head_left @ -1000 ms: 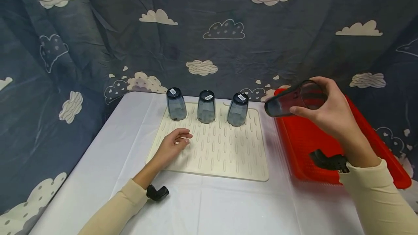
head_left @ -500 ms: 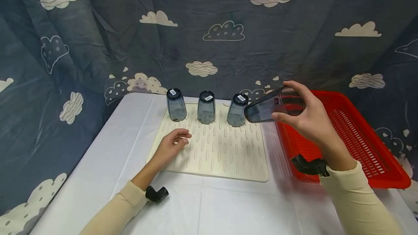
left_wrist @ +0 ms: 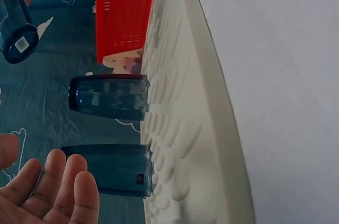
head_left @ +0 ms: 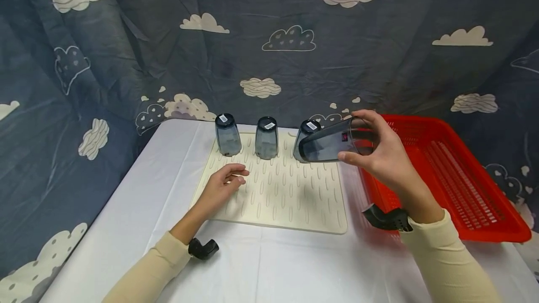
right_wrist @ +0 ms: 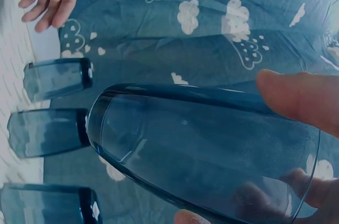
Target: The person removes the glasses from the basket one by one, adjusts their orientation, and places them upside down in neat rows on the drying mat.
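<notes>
The right hand (head_left: 381,155) is raised above the drying mat's (head_left: 273,191) right edge, fingers curled round a tilted blue tumbler (head_left: 330,144), its base pointing left. The left hand (head_left: 221,186) rests on the mat, fingers relaxed, well apart from the tumbler.

A dark blue cloud-print curtain (head_left: 269,36) hangs behind a table under a white cloth (head_left: 294,265)

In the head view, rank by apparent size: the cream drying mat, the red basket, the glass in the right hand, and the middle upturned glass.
1. Red basket and drying mat: look alike in extent, so unranked.
2. Held glass, though nearer the camera.
3. Middle upturned glass.
</notes>
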A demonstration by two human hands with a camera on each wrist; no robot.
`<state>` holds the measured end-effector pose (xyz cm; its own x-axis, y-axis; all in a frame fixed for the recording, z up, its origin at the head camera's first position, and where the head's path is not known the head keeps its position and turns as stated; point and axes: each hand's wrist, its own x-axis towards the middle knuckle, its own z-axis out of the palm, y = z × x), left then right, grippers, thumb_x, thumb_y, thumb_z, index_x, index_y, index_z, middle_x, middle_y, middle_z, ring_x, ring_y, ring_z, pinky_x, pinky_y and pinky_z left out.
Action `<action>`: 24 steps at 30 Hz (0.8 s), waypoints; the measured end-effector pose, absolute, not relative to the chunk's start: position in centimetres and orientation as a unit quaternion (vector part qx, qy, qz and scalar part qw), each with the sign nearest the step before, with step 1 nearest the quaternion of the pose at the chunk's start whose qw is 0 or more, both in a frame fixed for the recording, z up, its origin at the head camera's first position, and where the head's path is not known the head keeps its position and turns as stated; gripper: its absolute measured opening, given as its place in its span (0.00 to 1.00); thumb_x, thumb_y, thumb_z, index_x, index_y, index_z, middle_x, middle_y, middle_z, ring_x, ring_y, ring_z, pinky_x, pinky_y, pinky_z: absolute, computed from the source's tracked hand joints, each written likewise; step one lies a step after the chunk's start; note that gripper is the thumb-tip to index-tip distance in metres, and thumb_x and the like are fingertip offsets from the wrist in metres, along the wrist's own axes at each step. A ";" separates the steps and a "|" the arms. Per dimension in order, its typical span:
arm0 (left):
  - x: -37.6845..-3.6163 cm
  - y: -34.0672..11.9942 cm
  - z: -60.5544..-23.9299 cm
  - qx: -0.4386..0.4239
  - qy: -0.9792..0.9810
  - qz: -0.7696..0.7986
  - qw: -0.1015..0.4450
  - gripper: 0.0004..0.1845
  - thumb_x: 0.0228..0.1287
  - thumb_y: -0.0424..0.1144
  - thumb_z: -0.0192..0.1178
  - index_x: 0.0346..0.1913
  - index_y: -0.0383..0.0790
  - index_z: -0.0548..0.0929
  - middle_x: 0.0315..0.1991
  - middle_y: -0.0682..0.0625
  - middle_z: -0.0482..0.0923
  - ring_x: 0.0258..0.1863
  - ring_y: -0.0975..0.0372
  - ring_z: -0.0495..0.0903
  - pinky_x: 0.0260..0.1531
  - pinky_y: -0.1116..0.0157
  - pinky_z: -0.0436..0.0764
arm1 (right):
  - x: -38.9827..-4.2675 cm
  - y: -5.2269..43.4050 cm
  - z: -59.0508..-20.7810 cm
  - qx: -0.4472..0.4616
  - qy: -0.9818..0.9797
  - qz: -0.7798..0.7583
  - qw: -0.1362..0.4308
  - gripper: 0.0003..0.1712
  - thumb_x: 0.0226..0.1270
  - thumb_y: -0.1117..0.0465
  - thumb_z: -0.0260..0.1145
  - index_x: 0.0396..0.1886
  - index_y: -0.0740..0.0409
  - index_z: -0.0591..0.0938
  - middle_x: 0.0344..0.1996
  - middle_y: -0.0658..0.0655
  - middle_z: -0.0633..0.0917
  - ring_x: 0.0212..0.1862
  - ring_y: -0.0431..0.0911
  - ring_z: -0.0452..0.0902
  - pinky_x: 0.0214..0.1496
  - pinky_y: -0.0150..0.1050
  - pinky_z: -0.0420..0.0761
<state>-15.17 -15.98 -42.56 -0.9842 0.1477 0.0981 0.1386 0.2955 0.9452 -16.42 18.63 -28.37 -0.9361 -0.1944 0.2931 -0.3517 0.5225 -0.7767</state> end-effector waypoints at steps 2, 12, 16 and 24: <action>-15.1 -15.8 -42.3 0.089 0.803 0.590 0.005 0.18 0.73 0.33 0.54 0.62 0.36 0.75 0.56 0.37 0.81 0.51 0.50 0.83 0.46 0.71 0.81 | -16.3 18.3 -28.3 0.163 -0.867 0.464 0.084 0.48 0.53 0.65 0.78 0.72 0.50 0.64 0.63 0.63 0.74 0.58 0.61 0.77 0.46 0.22 0.80; -14.4 -14.7 -41.6 0.157 0.777 0.610 0.019 0.21 0.73 0.33 0.55 0.65 0.33 0.71 0.58 0.32 0.78 0.49 0.53 0.84 0.45 0.71 0.81 | -15.6 17.7 -29.7 0.190 -0.854 0.480 0.070 0.50 0.51 0.67 0.77 0.73 0.52 0.62 0.63 0.65 0.74 0.58 0.61 0.76 0.50 0.38 0.86; -14.4 -14.2 -41.2 0.171 0.767 0.618 0.019 0.22 0.73 0.34 0.55 0.66 0.35 0.70 0.59 0.33 0.77 0.49 0.54 0.84 0.45 0.70 0.82 | -15.9 17.0 -30.6 0.202 -0.843 0.496 0.051 0.49 0.50 0.69 0.77 0.71 0.54 0.63 0.63 0.64 0.75 0.57 0.60 0.77 0.52 0.47 0.86; -14.5 -13.2 -40.6 0.173 0.751 0.636 0.020 0.25 0.69 0.33 0.59 0.67 0.35 0.69 0.61 0.33 0.76 0.46 0.68 0.82 0.46 0.71 0.81 | -16.1 15.7 -32.5 0.240 -0.799 0.549 0.038 0.50 0.47 0.74 0.76 0.70 0.61 0.63 0.62 0.65 0.73 0.57 0.58 0.75 0.47 0.32 0.85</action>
<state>-14.47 -13.16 -40.58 -0.9392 0.2858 0.1902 0.2346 0.1299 0.9634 -16.13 15.65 -32.51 -0.8818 -0.3421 0.3245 -0.4256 0.2809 -0.8602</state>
